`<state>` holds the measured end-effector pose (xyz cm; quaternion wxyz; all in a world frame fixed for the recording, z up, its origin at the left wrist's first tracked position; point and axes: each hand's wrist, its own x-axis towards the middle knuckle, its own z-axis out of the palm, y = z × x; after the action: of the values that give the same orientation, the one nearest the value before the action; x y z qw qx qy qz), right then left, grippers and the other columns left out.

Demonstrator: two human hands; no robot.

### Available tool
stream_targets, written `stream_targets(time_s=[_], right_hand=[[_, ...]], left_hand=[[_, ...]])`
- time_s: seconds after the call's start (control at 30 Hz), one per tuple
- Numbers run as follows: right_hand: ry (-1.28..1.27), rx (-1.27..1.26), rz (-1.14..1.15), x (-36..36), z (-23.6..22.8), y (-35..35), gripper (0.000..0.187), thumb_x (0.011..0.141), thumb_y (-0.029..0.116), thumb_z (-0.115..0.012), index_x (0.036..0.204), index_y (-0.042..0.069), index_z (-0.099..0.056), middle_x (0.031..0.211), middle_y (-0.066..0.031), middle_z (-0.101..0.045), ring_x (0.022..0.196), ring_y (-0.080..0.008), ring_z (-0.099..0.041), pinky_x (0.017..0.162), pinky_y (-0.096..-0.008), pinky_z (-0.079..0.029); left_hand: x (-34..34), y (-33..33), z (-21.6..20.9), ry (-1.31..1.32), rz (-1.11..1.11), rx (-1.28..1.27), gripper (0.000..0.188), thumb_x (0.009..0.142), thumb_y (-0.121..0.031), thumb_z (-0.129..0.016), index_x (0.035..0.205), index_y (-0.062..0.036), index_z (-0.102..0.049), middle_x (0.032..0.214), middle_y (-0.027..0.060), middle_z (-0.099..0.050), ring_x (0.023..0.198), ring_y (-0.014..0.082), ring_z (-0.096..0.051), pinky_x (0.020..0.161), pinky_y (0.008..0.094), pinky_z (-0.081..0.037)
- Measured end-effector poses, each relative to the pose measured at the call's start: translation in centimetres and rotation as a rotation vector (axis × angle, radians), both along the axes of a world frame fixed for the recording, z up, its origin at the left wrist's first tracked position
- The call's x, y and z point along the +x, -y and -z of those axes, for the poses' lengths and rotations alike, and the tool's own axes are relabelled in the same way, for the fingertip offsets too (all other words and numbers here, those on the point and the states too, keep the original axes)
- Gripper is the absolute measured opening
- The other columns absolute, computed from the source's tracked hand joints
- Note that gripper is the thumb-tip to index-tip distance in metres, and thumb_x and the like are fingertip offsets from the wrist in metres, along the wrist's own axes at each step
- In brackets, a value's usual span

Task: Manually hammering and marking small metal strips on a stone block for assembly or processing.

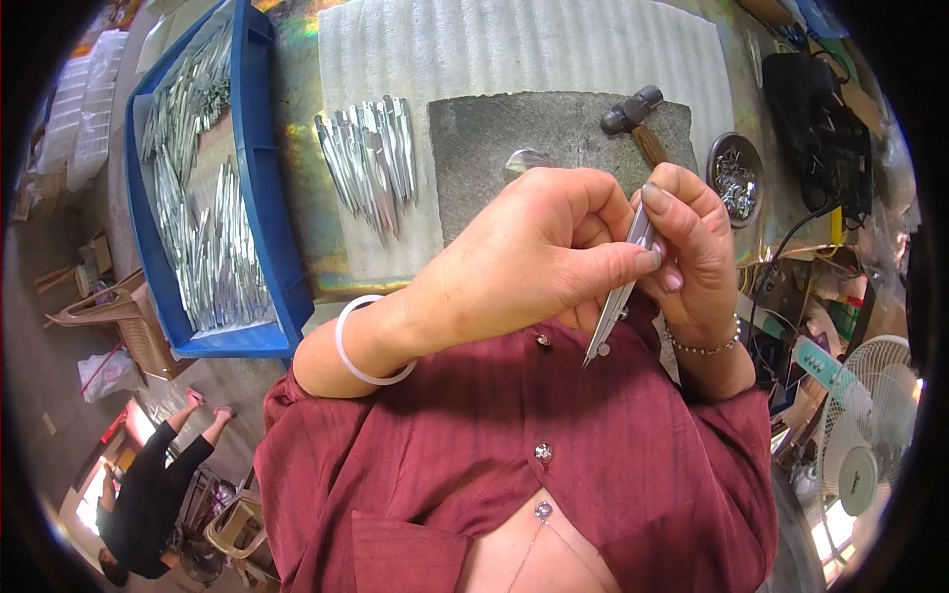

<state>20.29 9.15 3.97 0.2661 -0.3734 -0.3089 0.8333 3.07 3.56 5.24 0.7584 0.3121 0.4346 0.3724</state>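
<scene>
In front of my chest, both hands hold one slim silvery metal tool, tilted, with its pointed end down to the left. A small round screw knob shows near that point. My left hand pinches its middle between thumb and fingers. Around the upper end, the thumb and fingers of my right hand are closed. The fingers cover part of the tool. Just beyond my hands, a hammer with a dark head and wooden handle lies on a dark grey mat.
Left of the mat, several slim metal pieces lie in a bundle on a white foam sheet. A blue tray farther left holds many more. Right of the hammer stands a round bowl of small metal parts. A fan stands at right.
</scene>
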Motion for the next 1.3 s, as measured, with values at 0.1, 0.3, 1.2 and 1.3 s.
stream_targets(time_s=[0.1,0.3,1.2,1.3], right_hand=[[-0.005,0.015,0.022,0.2,-0.1,0.3,0.018,0.092,0.012,-0.057,0.076,0.006,-0.052,0.06,-0.0006,-0.053,0.038,-0.0021,-0.037,0.033,-0.0162,-0.029],[0.013,0.095,0.071,0.1,-0.2,0.7,0.016,0.092,0.011,-0.057,0.077,0.005,-0.053,0.059,-0.0008,-0.053,0.039,-0.0022,-0.037,0.033,-0.0165,-0.028],[0.015,0.145,0.166,-2.0,0.4,0.5,0.017,0.094,0.015,-0.055,0.08,0.007,-0.052,0.06,0.0002,-0.051,0.04,-0.0013,-0.037,0.035,-0.0165,-0.028],[0.008,0.158,0.18,-2.1,0.6,0.6,0.017,0.094,0.015,-0.055,0.08,0.007,-0.052,0.06,0.0003,-0.051,0.04,-0.0011,-0.037,0.035,-0.0164,-0.029]], left_hand=[[0.1,0.0,-0.2,-0.001,0.014,0.003,0.018,0.088,-0.014,-0.065,0.087,0.0006,-0.055,0.062,0.0046,-0.061,0.048,0.0073,-0.057,0.04,0.018,-0.043],[-0.3,-0.4,0.1,0.114,0.082,-0.033,0.019,0.087,-0.014,-0.066,0.087,0.0001,-0.054,0.063,0.0052,-0.062,0.05,0.0098,-0.061,0.041,0.0194,-0.047],[-2.8,-3.0,1.2,0.181,0.214,-0.04,0.02,0.086,-0.016,-0.067,0.086,-0.0003,-0.054,0.064,0.0073,-0.063,0.051,0.0141,-0.063,0.043,0.0209,-0.05],[-3.0,-3.0,1.2,0.177,0.221,-0.031,0.02,0.086,-0.016,-0.067,0.087,-0.0004,-0.054,0.063,0.007,-0.063,0.051,0.0139,-0.063,0.043,0.0209,-0.05]])
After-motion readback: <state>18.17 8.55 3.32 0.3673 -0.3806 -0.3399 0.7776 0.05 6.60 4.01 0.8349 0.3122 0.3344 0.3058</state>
